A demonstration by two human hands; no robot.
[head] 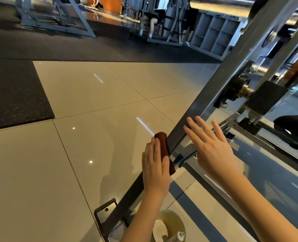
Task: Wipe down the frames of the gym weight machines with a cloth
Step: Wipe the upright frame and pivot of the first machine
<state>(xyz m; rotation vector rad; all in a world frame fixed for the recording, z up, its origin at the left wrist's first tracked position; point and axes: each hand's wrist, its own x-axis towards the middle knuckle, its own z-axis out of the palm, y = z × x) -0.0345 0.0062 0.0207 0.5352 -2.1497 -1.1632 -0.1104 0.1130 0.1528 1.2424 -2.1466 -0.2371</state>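
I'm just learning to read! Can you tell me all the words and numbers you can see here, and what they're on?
There is no text here that can be read.
Machine frame: no words, numbers or brand show on it.
Brown cloth: plain, no label in view.
Bottle in the bucket: too blurred to tell if it has writing.

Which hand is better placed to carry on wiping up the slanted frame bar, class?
Left. The left hand presses the brown cloth against the slanted frame bar; the right hand is bare, fingertips on the bar higher up.
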